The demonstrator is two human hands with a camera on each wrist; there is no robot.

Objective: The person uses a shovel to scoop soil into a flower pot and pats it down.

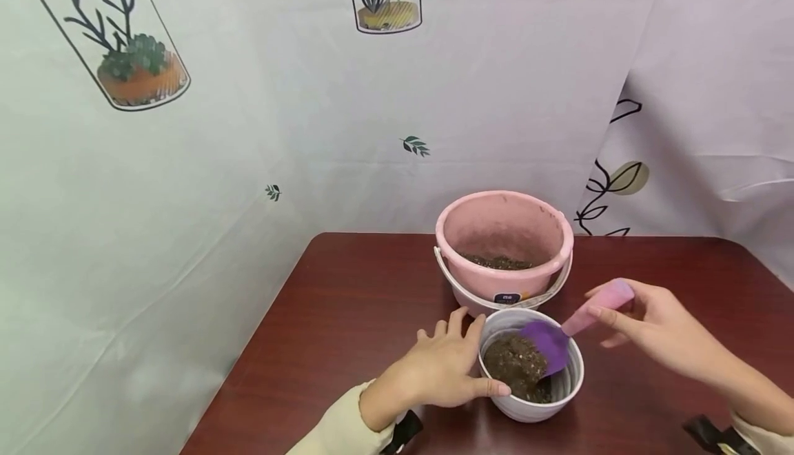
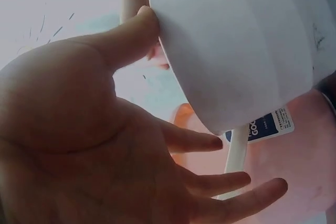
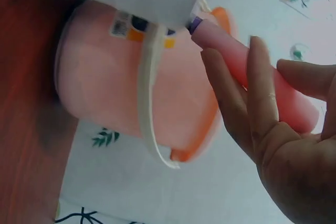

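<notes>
A white pot (image 1: 527,410) stands on the table, with dark soil (image 1: 515,362) inside. My left hand (image 1: 437,365) rests against its left side, thumb and index finger touching the rim and the other fingers spread fairly straight. In the left wrist view, the palm of that hand (image 2: 105,108) is apart from the pot wall (image 2: 226,40). My right hand (image 1: 664,327) grips the pink handle of a small trowel (image 1: 598,307). Its purple blade is tilted down into the pot, against the soil. The right wrist view shows fingers and thumb around the handle (image 3: 283,93).
Just behind the pot stands a pink bucket (image 1: 459,269) with soil low inside and a white carrying handle (image 1: 455,282) hanging at its front. Both stand on a dark red-brown table (image 1: 347,310). A pale printed cloth (image 1: 335,96) hangs behind and to the left.
</notes>
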